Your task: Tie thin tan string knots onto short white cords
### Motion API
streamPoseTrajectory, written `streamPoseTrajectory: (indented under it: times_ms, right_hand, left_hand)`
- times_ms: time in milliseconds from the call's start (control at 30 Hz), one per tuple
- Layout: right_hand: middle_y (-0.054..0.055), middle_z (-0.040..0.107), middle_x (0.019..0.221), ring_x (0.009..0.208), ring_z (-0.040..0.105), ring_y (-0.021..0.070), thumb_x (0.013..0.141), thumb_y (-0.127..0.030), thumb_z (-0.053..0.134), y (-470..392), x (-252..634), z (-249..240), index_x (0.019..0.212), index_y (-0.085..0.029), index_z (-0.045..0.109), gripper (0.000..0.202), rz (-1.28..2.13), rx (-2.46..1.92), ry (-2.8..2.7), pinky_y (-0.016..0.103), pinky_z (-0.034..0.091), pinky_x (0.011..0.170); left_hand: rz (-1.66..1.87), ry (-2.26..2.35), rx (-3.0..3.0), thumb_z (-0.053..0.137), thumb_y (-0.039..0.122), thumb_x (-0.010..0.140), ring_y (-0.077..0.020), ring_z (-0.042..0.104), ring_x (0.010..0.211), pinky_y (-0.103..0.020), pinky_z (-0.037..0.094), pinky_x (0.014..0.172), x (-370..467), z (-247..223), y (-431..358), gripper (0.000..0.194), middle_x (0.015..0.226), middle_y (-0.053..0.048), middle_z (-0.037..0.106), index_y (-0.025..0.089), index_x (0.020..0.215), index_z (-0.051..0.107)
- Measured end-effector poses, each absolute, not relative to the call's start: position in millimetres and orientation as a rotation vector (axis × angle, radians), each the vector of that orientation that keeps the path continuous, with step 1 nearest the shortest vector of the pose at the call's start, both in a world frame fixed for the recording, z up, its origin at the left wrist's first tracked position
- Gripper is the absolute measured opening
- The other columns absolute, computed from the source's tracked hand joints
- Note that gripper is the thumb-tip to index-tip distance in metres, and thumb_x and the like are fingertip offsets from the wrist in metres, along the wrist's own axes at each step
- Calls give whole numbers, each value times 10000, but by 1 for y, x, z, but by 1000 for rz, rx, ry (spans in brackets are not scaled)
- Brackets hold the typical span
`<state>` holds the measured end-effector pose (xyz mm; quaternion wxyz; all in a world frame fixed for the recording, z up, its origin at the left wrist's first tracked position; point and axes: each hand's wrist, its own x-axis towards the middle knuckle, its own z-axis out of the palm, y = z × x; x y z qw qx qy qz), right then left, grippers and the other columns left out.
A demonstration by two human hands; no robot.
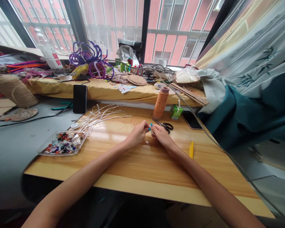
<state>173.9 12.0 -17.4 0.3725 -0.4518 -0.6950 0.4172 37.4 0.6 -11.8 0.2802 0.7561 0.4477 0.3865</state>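
Note:
Over the middle of the wooden board, my left hand (140, 131) and my right hand (161, 134) meet fingertip to fingertip, both closed in a pinch. Between them is a thin white cord (153, 133), mostly covered by the fingers. Small bright blue spots show at the fingertips; whether they are nails or beads I cannot tell. Just beyond my right hand lie black-handled scissors (168, 126). A tiny white scrap (147, 143) rests on the board below the hands. Loose white cords (104, 114) spread at the back left, near a clear tray (59, 154) of mixed beads.
An orange thread spool (161, 103), a green drink carton (176, 111) and a dark phone (192, 120) stand or lie behind my right hand. A yellow tool (191, 149) lies at right. Another phone (80, 98) leans upright at left. The cluttered sill (97, 91) runs behind.

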Motion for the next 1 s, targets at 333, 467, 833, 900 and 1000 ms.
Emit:
streamPoseTrajectory:
  times_ms: [333,467,833,900,1000]
  right_hand:
    - [-47,476,544,370,279,31,741,-440,465,12,173,-14,725,-162,474,278,1174,-1014,-1620,189,206,370]
    - [-54,462,537,348,258,17,685,-435,531,14,174,-13,684,-153,482,286,1306,-991,-1539,188,179,349]
    - [3,565,651,554,463,83,680,-349,545,16,179,-11,725,-139,581,218,1092,-1096,-1736,201,349,500]
    - [7,577,648,576,487,97,692,-334,532,15,179,-10,748,-140,585,209,1049,-1103,-1759,209,365,528]
    - [8,592,640,578,512,108,695,-316,529,12,179,-9,786,-143,596,207,1012,-1092,-1795,216,373,546]
  left_hand:
    - [1099,1147,1717,437,182,761,-78,423,595,-199,330,575,36,-7,2,87,645,27,475,156,680,417]
    - [1105,1089,1541,458,229,756,-51,375,489,-183,300,499,37,-6,3,112,607,40,480,149,682,433]
    - [1100,961,1224,510,218,696,-24,268,374,-159,186,369,38,-14,7,134,479,82,344,156,648,401]
    - [1110,959,1239,504,224,698,-27,277,375,-156,194,373,39,-17,8,132,468,82,349,161,658,395]
    - [1113,937,1249,498,259,702,-33,281,372,-155,194,375,38,-20,8,143,453,84,350,172,679,388]
